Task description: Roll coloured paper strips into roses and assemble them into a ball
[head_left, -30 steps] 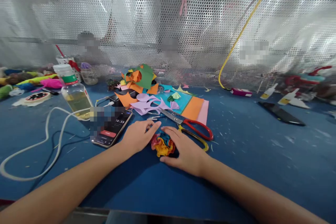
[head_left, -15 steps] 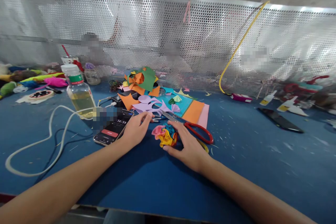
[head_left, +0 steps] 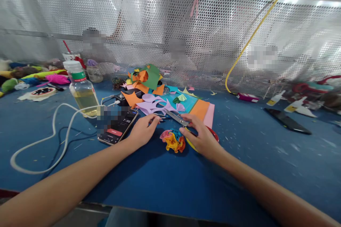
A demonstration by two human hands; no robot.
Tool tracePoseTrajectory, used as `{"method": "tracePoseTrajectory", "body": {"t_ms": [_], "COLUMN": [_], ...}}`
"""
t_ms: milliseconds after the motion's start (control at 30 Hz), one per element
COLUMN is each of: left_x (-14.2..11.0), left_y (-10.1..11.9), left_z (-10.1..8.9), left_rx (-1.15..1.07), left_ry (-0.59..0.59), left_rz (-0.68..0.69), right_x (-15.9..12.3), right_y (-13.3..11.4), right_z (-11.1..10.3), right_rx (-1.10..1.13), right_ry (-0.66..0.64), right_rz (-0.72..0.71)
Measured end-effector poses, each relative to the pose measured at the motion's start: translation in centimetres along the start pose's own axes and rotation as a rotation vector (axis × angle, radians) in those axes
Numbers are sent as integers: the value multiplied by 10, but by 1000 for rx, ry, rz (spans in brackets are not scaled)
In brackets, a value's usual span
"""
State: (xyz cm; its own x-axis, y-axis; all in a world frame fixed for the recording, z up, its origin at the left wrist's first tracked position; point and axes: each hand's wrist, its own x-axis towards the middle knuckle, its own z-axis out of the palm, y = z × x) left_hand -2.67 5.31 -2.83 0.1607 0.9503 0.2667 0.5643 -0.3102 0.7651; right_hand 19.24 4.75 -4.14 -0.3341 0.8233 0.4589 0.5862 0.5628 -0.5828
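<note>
A small ruffled flower (head_left: pixel 174 142) in pink, yellow, orange and blue sits on the blue table between my hands, touched by neither. Over the scissors (head_left: pixel 177 117) is my right hand (head_left: pixel 201 136), thumb and fingers apart, covering part of their red and yellow handles. Whether it presses on them I cannot tell. My left hand (head_left: pixel 144 127) rests beside a phone (head_left: pixel 117 127) showing a timer, its fingers loosely stretched. Its fingertips lie close to a thin dark tool (head_left: pixel 162 115), partly hidden. Purple paper scraps (head_left: pixel 153 106) lie just beyond.
Coloured paper sheets (head_left: pixel 199 108) and cut scraps pile up behind my hands. To the left stand a bottle of yellowish liquid (head_left: pixel 84 95) and a looped white cable (head_left: pixel 54 120). A black phone (head_left: pixel 287 120) and glue bottles (head_left: pixel 275 98) lie right. A perforated metal panel (head_left: pixel 149 17) closes the back.
My right hand has left the flower and moved up and right over the scissors. The flower now lies free, slightly nearer me. My left hand stays beside the phone; the view has shifted a little.
</note>
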Motion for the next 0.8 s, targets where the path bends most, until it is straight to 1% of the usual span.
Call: {"method": "tracePoseTrajectory", "body": {"t_ms": [133,233,333,533,633,667,700,800], "left_x": [1,0,-2,-4,-3,-2,-2,-3], "left_y": [-4,-5,-7,-7,-4,-3,-2,-1], "left_z": [1,0,-1,0,-2,-4,-5,-11], "left_rx": [-20,-42,-63,-98,-112,-118,-126,-128], "left_ry": [-13,-14,-22,-79,-101,-119,-148,-292], "left_rz": [-9,-15,-22,-43,-71,-60,-17,258], "right_x": [44,78,95,91,89,88,86,72], "right_y": [32,57,73,86,84,81,78,60], "right_z": [1,7,13,17,15,13,11,-1], "right_rx": [-54,-113,-132,-62,19,50,81,184], "right_ry": [35,71,40,-37,-31,-22,-8,-3], "right_rz": [9,67,157,265,283,282,277,242]}}
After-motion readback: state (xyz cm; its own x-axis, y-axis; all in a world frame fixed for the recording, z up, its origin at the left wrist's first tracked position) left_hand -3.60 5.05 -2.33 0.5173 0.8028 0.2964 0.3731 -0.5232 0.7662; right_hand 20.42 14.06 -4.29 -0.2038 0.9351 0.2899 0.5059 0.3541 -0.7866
